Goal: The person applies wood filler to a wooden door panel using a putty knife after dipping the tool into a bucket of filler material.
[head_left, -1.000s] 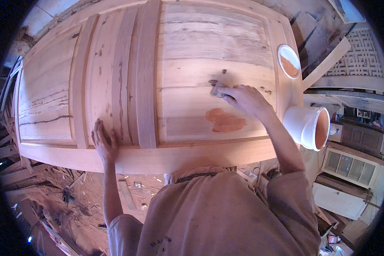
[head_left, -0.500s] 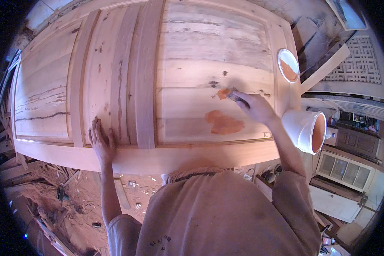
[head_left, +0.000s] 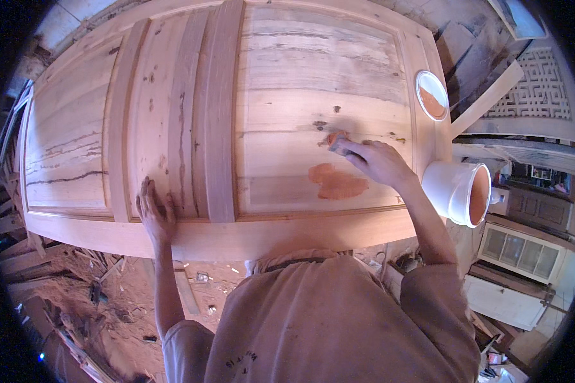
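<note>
A large paneled wooden door (head_left: 313, 76) lies flat before me. My right hand (head_left: 378, 161) is closed round a putty knife (head_left: 340, 144), its blade against the right panel at a small smear of orange filler. Just nearer to me, a larger patch of orange wood filler (head_left: 336, 181) is spread on the same panel. My left hand (head_left: 156, 209) lies flat on the door's near edge, fingers stretched out, holding nothing. Dark knots and cracks mark the panels.
At the door's right end stand a white bucket (head_left: 448, 190) with orange inside, tipped on its side, and a round white lid (head_left: 432, 96) bearing orange filler. Wood scraps and sawdust cover the floor (head_left: 128, 313). A small glazed frame (head_left: 519, 247) leans at the right.
My right hand has drawn the putty knife slightly left and down over the small smear, with the blade turned. The left hand stays on the door's edge.
</note>
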`<state>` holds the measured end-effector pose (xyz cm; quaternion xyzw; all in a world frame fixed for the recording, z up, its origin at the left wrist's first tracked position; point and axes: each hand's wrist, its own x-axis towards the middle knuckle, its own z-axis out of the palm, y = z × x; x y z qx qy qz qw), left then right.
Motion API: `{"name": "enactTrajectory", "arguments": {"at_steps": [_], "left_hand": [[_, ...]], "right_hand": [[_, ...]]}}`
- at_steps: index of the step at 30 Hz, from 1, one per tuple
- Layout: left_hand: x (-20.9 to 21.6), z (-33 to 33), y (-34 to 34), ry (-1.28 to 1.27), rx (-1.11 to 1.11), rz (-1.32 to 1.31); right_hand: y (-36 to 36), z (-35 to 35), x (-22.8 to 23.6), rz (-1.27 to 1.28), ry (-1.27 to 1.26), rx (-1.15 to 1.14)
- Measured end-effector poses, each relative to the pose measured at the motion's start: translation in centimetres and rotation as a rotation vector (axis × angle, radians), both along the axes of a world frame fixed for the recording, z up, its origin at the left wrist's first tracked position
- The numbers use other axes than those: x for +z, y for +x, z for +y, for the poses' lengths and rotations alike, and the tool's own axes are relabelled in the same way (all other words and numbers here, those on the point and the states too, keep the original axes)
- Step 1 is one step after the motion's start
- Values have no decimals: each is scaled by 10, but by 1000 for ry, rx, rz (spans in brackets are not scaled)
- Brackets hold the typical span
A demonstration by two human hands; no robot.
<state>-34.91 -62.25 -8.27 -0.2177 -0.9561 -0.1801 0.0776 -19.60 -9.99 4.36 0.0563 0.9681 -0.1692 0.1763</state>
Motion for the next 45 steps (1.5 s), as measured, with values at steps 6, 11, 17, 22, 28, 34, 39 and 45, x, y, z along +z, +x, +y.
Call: {"name": "enactTrajectory", "arguments": {"at_steps": [6, 11, 17, 22, 28, 34, 39, 45], "left_hand": [[7, 7, 1, -2, 1, -20], [9, 7, 3, 19, 9, -21], [12, 12, 4, 1, 25, -38], [5, 3, 2, -16, 25, -38], [8, 9, -1, -14, 26, -23], [12, 8, 2, -21, 34, -7], [13, 6, 4, 4, 27, -28], [8, 5, 1, 15, 17, -35]], "right_hand": [[-36, 10, 9, -156, 48, 217], [-32, 56, 0, -256, 189, 230], [-6, 60, 4, -181, -13, -79], [-10, -22, -48, 224, -357, -283], [-17, -54, -84, 270, 28, -369], [4, -37, -50, 62, 121, -356], [-40, -6, -9, 109, -26, -14], [-94, -15, -2, -191, 71, 184]]}}
